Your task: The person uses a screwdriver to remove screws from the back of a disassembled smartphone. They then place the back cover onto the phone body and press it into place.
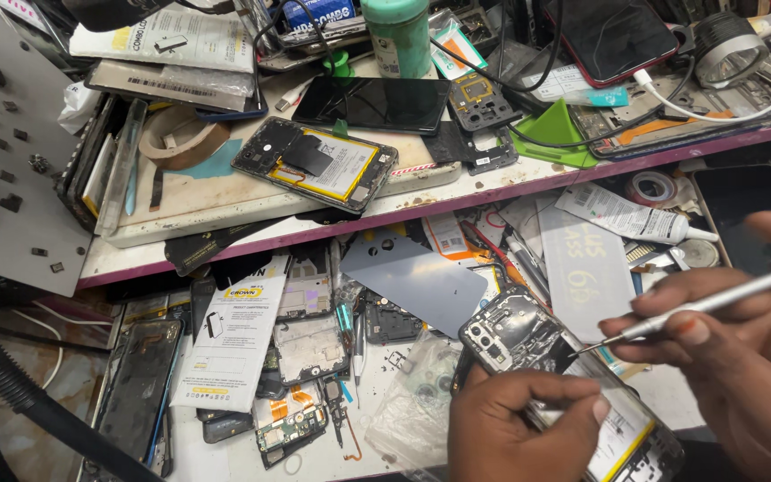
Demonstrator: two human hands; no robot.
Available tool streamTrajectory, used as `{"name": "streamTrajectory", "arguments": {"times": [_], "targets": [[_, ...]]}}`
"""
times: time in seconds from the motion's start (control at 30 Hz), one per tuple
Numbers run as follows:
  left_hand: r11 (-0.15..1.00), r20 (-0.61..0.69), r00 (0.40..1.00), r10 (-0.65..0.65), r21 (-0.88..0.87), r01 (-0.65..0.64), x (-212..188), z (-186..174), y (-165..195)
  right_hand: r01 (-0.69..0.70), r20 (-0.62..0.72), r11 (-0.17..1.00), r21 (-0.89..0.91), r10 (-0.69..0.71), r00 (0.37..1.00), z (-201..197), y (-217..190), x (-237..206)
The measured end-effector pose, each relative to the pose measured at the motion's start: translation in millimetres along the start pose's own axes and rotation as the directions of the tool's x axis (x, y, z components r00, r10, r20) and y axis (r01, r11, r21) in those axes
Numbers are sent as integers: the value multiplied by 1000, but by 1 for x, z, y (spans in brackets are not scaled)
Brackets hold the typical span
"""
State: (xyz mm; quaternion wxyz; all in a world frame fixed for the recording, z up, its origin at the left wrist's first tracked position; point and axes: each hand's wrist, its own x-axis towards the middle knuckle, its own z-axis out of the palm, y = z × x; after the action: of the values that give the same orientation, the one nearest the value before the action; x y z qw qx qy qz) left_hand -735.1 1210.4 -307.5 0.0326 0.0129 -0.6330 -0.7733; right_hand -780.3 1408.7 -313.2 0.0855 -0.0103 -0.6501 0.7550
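Left hand (515, 424): seen at the lower edge of the view, laid over the opened phone (546, 366); its fingers (573, 393) are curled across the phone's middle and pressed onto it, so the phone is pinned to the bench (332, 455).
Right hand (733, 348): seen at the right edge; its fingers (671, 332) are clenched around a slim metal screwdriver (698, 308), which is gripped near the lower part of its shaft.
Screwdriver: held at a slant, the pink-ringed cap kept up by the right hand's knuckles, the tip lowered to just beside the left fingers, over the phone's upper half. Whether the tip touches the phone cannot be told.
Opened phone: laid back-side up and tilted, its camera end kept beyond the left fingertips, its yellow-edged battery end tucked under the left palm.
Grey panel (417, 277): laid flat beyond the phone, well apart from both hands' fingers.
White leaflet (229, 344): placed far to the outer side of the left fingers, among loose phone frames and boards.
Raised shelf (457, 192): set beyond the fingers, across the whole view; a second open phone with a yellow-bordered battery (319, 165), a black screen (372, 103), a green bottle (399, 36) and a tape roll (180, 138) are carried on it.
White tube (635, 219): laid beyond the right fingers, near them.
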Motion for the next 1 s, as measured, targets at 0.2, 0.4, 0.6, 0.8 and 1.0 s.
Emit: {"name": "streamTrajectory", "arguments": {"times": [0.2, 0.4, 0.6, 0.8, 1.0], "targets": [[999, 147, 989, -24, 37, 19, -2, 8, 10, 153, 24, 975, -163, -151, 988, -10, -3, -3], [986, 279, 958, -68, 166, 22, 11, 19, 18, 292, 25, 931, -219, -293, 956, -1, -22, -13], [974, 274, 953, -126, 218, 66, 0, 20, 11, 292, 111, 903, -315, -270, 956, -24, -5, -15], [995, -94, 996, 6, 96, 3, 8, 19, -9, 75, 138, 986, 150, -96, 986, -56, 46, 6], [705, -161, 927, -339, -695, 137, 7, -10, 3, 172, 44, 981, -86, -169, 985, -36, 45, -28]]}}
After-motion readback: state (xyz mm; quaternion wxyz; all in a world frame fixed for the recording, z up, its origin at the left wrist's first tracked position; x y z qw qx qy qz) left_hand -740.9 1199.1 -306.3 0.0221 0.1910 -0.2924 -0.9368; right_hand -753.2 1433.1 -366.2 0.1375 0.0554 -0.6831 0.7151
